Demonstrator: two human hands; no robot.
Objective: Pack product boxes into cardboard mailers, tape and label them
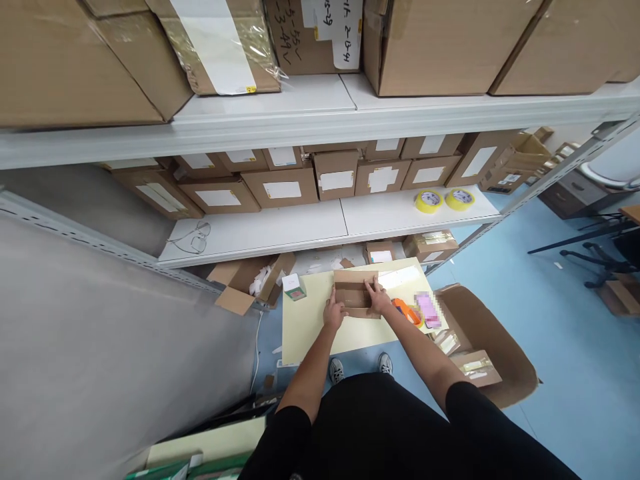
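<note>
A small cardboard box (353, 294) with its top open lies on the pale yellow tabletop (310, 333), and its inside looks bare. My left hand (334, 311) grips its left wall, with the index finger stretched along the edge. On the opposite side, my right hand (379, 298) holds the right wall, some fingers reaching over the rim to the inside. Just right of that hand lies an orange tape dispenser (407, 311) with yellow tape. A pixelated pink item (429, 310) is beside it. Left of the box stands a small white and green carton (294, 287).
Shelves with labelled cardboard boxes (283, 187) rise in front. Two yellow tape rolls (428, 201) and wire-framed glasses (197, 238) rest on the middle shelf (300, 223). A large open carton (505, 340) holding smaller boxes sits at right; another open box (243, 283) is at left.
</note>
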